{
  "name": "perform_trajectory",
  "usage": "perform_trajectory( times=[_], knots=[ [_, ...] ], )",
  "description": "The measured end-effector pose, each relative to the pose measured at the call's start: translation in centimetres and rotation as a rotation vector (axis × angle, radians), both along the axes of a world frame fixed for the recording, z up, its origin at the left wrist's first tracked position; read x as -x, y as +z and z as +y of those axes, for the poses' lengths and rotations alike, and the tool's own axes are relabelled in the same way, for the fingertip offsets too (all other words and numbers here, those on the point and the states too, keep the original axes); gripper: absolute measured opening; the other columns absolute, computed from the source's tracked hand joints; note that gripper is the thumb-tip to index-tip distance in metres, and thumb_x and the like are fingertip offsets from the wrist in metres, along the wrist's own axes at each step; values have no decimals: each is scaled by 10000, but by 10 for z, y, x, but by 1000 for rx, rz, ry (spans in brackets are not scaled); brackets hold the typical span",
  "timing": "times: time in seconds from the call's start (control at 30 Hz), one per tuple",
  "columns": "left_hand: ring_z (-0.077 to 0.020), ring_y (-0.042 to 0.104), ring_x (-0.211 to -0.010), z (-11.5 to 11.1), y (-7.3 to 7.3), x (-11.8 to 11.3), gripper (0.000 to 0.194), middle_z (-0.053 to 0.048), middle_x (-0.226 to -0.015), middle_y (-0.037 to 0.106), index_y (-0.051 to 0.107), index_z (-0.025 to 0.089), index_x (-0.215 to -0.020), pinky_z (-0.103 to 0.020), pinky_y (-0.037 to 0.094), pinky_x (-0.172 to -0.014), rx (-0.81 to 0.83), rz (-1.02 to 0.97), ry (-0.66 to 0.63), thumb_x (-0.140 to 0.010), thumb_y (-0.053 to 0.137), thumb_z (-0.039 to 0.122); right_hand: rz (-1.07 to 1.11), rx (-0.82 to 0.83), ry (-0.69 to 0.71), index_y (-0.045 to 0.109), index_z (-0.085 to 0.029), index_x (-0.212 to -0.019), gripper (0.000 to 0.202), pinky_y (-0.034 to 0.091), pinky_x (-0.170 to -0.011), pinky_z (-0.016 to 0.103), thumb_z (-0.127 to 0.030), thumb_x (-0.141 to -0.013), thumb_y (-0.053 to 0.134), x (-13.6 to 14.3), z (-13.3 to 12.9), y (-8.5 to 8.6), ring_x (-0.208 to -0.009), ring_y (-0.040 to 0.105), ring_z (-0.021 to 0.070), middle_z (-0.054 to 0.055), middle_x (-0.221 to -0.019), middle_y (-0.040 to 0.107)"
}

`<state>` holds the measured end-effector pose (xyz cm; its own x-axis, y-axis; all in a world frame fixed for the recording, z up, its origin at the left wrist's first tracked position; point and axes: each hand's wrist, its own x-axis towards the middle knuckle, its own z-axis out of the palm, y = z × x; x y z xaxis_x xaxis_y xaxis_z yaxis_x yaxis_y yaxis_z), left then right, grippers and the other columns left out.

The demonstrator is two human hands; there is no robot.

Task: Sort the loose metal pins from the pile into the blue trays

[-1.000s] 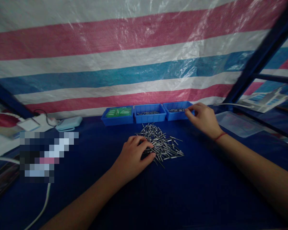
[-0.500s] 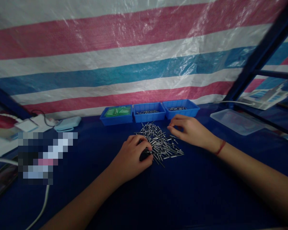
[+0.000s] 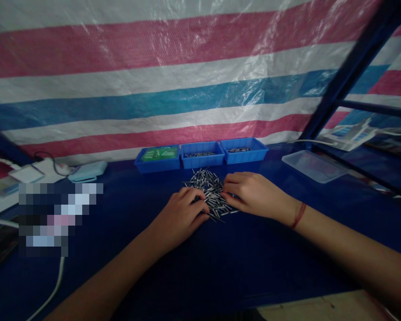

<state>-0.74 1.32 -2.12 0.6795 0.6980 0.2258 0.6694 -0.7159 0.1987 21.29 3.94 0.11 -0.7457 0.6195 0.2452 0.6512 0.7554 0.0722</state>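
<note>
A pile of thin silvery metal pins [image 3: 210, 189] lies on the dark blue table [image 3: 200, 263]. At the pile's left edge is my left hand [image 3: 186, 209], its thumb and fingers curled close together around something too small to make out, with dark pins showing by the fingertips. My right hand [image 3: 249, 194] rests at the right side of the pile, fingers bent and thumb near the index finger; what lies between them is hidden. Behind the pile stand a blue bin with similar pins [image 3: 203, 161], another blue bin with pins [image 3: 245, 156] and a blue bin with green packets [image 3: 158, 167].
A clear plastic lid [image 3: 316, 167] lies at the right. On the left are a light blue case [image 3: 87, 171], a white power strip [image 3: 53, 168], a white cable [image 3: 58, 278] and a pixelated patch. A striped sheet [image 3: 173, 104] hangs behind, with blue metal posts at both sides.
My right hand has moved left and nearer, onto the pile's right side. My left thumb and fingers have drawn closer together. The whole view has shifted slightly, with the table's front edge now showing.
</note>
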Motion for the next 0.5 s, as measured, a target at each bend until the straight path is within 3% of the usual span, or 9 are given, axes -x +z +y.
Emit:
perform_trajectory(
  times=[0.2, 0.33, 0.5],
  knots=[
    [-239, 493, -1022, 0, 0, -1, 113, -61, -1065, 553, 605, 194, -876, -426, 406, -854, -65, -81, -12, -885, 493, 189, 45, 47, 20, 616, -150, -705, 247, 388, -624, 301, -220, -869, 446, 3, 1, -2, -679, 551, 155, 52, -755, 593],
    [-202, 500, -1007, 12, 4, -11, 125, -63, -1038, 523, 580, 187, -899, -377, 409, -872, 42, -493, 135, -892, 459, 218, 395, 202, 85, 627, -153, -854, 132, 431, -674, 275, -179, -828, 501, 15, 8, -7, -742, 563, 139, 41, -831, 602],
    [-189, 523, -951, 24, 14, -35, 152, -52, -946, 554, 558, 186, -887, -311, 443, -788, 318, -935, 302, -890, 435, 276, 854, 466, 140, 629, -178, -960, 168, 463, -675, 270, -258, -824, 570, 24, 11, -16, -740, 565, 118, 39, -903, 620]
  ],
)
